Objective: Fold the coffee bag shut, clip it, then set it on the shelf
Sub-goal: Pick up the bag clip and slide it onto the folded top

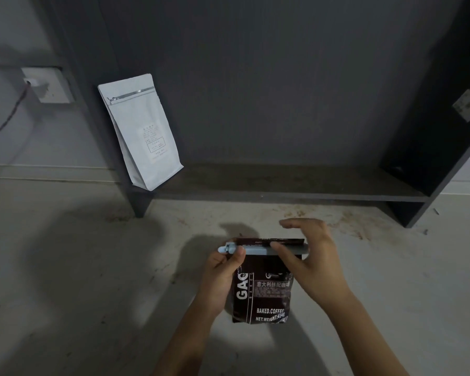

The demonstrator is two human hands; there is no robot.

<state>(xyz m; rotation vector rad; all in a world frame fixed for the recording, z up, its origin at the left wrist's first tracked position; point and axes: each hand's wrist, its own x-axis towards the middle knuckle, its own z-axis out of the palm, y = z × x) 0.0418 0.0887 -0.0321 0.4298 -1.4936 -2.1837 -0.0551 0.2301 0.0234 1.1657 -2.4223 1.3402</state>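
Observation:
A dark brown coffee bag (266,294) with white lettering stands on the pale floor, its top folded over. A light blue bar clip (258,250) lies across the fold. My left hand (223,278) grips the bag's left edge, thumb on the clip's hinge end. My right hand (310,261) is at the clip's right end, thumb pressing on the bar and fingers spread above the fold. The dark shelf (282,185) is just behind, low to the floor.
A white coffee bag (144,131) leans at the shelf's left end. The shelf unit's dark side panel (445,131) rises on the right. A wall socket (46,85) with a cable sits at the left. Brown stains mark the floor (65,267) before the shelf.

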